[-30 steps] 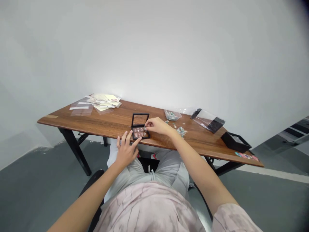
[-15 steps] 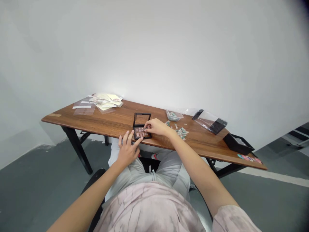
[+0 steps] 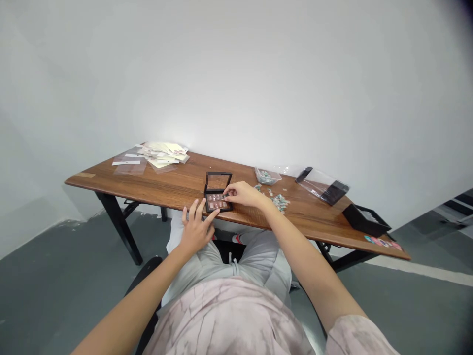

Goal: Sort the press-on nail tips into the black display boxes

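A small black eyeshadow palette point(image 3: 214, 204) lies near the table's front edge. Rows of brownish-pink pans show inside it, and its framed lid point(image 3: 219, 181) stands raised at the back. My left hand point(image 3: 197, 228) has its fingers spread at the palette's near left side, with fingertips on or beside its front edge. Over the right end of the pans, my right hand point(image 3: 242, 194) pinches thumb and fingers together; whatever lies between them is too small to make out. To its right, several small greenish-clear pieces point(image 3: 281, 203) lie in a loose pile.
A clear plastic tub point(image 3: 268, 176) with similar pieces stands behind the pile. Cards and clear sleeves point(image 3: 162, 155) are heaped at the table's back left. Farther right are a clear-and-black package point(image 3: 322, 186), an open black box point(image 3: 365, 220) and colourful round stickers point(image 3: 382, 241).
My right hand has shifted very slightly to the right over the pans, fingers still pinched. My left hand stays in place. The whole view has drifted a little.
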Motion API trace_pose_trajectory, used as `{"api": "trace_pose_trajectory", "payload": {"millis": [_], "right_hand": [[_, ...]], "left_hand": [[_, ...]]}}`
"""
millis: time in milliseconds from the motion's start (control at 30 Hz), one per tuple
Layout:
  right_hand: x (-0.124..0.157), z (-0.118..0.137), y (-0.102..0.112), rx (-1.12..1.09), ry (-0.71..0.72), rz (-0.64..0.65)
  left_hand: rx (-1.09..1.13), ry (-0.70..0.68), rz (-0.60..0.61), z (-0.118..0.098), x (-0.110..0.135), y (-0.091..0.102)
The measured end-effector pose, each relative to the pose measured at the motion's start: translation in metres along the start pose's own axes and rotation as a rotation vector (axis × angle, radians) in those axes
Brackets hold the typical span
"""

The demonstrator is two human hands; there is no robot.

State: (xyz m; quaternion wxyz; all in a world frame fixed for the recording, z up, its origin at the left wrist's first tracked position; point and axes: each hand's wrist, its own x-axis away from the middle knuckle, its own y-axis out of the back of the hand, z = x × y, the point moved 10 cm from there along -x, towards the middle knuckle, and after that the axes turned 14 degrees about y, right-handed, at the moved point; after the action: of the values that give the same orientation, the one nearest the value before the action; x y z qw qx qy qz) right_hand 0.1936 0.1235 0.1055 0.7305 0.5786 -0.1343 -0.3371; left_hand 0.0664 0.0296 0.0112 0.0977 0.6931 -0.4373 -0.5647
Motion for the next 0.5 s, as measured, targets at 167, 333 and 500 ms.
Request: {"api": "trace_pose_trajectory", "payload": {"millis": [167,333,500], "right_hand": [[0.0022,-0.0055,-0.0025,-0.019,-0.004,-0.005],[0.0018,-0.0077,-0.0030,-0.036,0.000,-0.028],[-0.0006,-0.0009,-0.0031,-0.037,0.016,-0.028]], "left_hand": [[0.012,0.001,-0.001,0.0008,0.0003,-0.0007],[0.024,0.000,0.002,0.0011,0.0003,-0.0014],[0.012,0.000,0.002,0.0009,-0.0001,-0.0011]]}}
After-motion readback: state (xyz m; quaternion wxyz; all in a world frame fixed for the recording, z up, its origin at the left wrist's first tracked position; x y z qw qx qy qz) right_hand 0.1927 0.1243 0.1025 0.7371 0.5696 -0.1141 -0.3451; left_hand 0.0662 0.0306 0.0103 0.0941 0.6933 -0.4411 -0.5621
